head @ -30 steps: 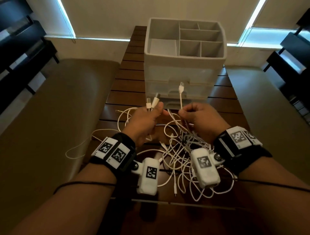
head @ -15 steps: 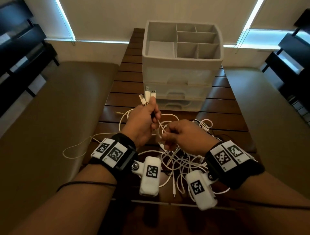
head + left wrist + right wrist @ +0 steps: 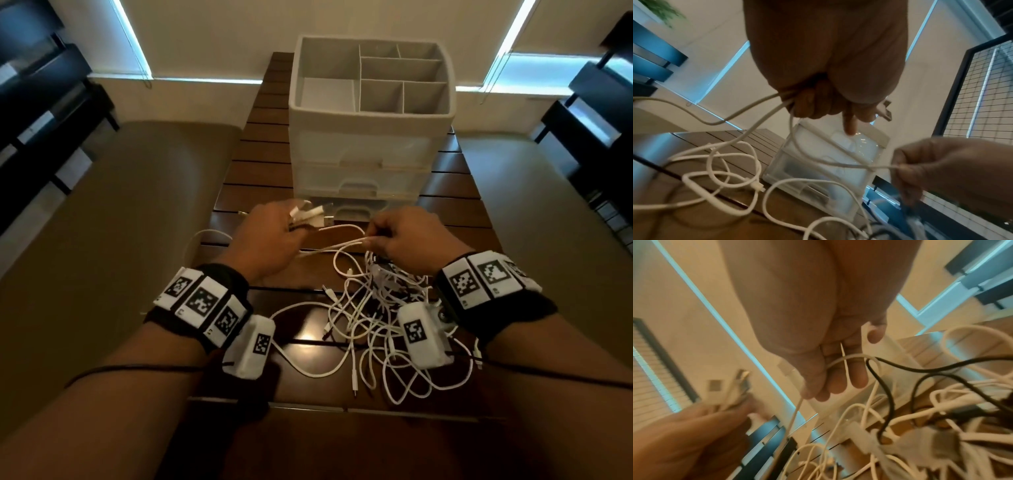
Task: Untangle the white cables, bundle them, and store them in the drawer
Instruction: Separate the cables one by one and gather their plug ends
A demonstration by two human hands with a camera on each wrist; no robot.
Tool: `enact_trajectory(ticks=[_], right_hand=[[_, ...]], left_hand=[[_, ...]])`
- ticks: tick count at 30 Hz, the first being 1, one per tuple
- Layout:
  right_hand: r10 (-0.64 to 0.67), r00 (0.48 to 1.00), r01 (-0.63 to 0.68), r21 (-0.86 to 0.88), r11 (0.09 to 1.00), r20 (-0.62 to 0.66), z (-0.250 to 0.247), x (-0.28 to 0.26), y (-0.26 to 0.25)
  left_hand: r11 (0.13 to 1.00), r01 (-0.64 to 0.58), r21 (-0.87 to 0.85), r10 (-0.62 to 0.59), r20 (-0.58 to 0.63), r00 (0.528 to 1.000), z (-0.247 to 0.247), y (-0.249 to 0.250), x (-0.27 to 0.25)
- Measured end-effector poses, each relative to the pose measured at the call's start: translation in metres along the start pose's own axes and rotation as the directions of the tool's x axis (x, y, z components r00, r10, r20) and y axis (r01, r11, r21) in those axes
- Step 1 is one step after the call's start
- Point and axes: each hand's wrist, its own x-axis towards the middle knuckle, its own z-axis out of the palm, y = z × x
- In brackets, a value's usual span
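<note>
A tangle of white cables (image 3: 373, 308) lies on the slatted wooden table (image 3: 260, 164), under and in front of my right wrist. My left hand (image 3: 274, 236) grips several cable ends, their plugs (image 3: 308, 216) sticking out past the fingers; the same fist shows in the left wrist view (image 3: 826, 104). My right hand (image 3: 400, 236) pinches white cable strands (image 3: 339, 245) that run across to the left hand. In the right wrist view the curled fingers (image 3: 838, 369) hold thin white strands. The white drawer unit (image 3: 370, 150) stands behind both hands, its drawers closed.
A black cable (image 3: 920, 368) runs through the white tangle. The drawer unit's top is an open tray with divided compartments (image 3: 400, 85). Beige padded benches (image 3: 102, 219) flank the narrow table on both sides. Dark shelving (image 3: 603, 113) stands at the right and left walls.
Both hands have moved apart, drawing cable strands taut between them. The left hand has tipped over, so its plugs now point right instead of up.
</note>
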Motion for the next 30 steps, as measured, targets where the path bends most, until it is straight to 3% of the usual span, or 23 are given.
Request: enact_trajectory(ticks=[3,6,11,15,17,20,23,26,30], right_hand=[[-0.114,0.985,0.117,0.016,0.993,-0.133,0.002,0.003,-0.015],[-0.140,0.965,0.179,0.166,0.970,-0.220,0.001,0.004,-0.022],[0.023,0.983,0.023,0.244,0.970,-0.182,-0.010,-0.002,0.009],[0.047,0.988,0.022,0.429,0.903,-0.150,-0.010,-0.009,0.016],[0.029,0.987,0.033,0.378,0.925,-0.158,-0.004,-0.007,0.012],[-0.011,0.992,0.044,0.257,0.965,-0.129,0.004,-0.003,0.005],[-0.104,0.993,0.115,0.212,0.971,-0.065,0.008,0.000,-0.006],[-0.132,0.989,0.148,0.321,0.935,-0.071,0.011,0.001,-0.011],[-0.111,0.994,0.106,0.398,0.911,-0.010,0.013,-0.004,-0.008]], left_hand=[[1.000,-0.004,-0.005,0.004,0.102,0.995,0.015,0.013,-0.003],[0.997,0.060,-0.045,-0.054,0.127,0.990,0.025,0.019,-0.004],[0.969,0.236,-0.072,-0.242,-0.077,0.967,0.000,-0.009,0.001],[0.946,0.321,-0.040,-0.323,-0.040,0.946,-0.012,-0.018,0.002],[0.954,0.286,-0.087,-0.294,-0.105,0.950,-0.014,-0.009,0.003],[0.984,0.141,-0.113,-0.160,-0.183,0.970,-0.012,0.015,0.001],[0.997,0.044,0.058,-0.042,-0.040,0.998,-0.002,0.034,-0.003],[0.991,0.053,0.125,-0.060,0.048,0.997,0.008,0.033,-0.002],[0.991,0.085,0.108,-0.080,-0.044,0.996,0.006,0.016,0.001]])
